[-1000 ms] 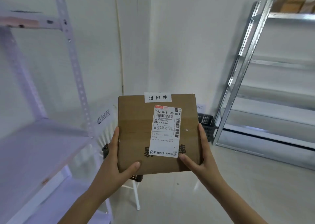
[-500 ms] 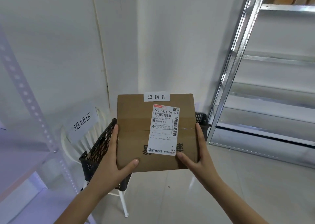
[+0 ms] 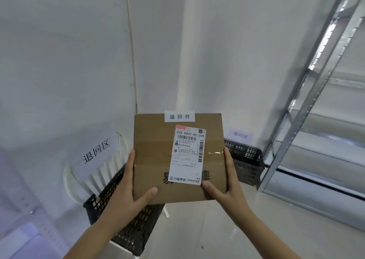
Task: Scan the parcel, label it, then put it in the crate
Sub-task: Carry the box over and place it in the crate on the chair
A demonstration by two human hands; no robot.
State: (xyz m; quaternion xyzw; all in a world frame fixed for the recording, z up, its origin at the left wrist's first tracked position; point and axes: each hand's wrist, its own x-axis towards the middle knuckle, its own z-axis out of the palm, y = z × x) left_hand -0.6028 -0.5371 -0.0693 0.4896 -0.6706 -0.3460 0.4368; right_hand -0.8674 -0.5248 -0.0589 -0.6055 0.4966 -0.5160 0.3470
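Observation:
I hold a flat brown cardboard parcel (image 3: 154,156) in front of me with both hands. A white shipping label with barcodes (image 3: 188,156) is stuck on its face, and a small white paper label with three characters (image 3: 179,116) sits at its top edge. My left hand (image 3: 130,185) grips the parcel's left side, thumb on the front. My right hand (image 3: 225,183) grips the right side, thumb under the shipping label. A black mesh crate (image 3: 110,197) rests on a white chair just below and left of the parcel, partly hidden by it.
The white chair (image 3: 79,179) carries a paper sign on its backrest (image 3: 96,150). A second black crate (image 3: 246,160) stands on the floor by the wall at right, under another sign. Metal shelving (image 3: 308,120) rises at right; a shelf edge shows at lower left.
My view has swung left and closer to the corner; the chair and black crate have come fully into sight below the parcel. Both hands keep the same hold.

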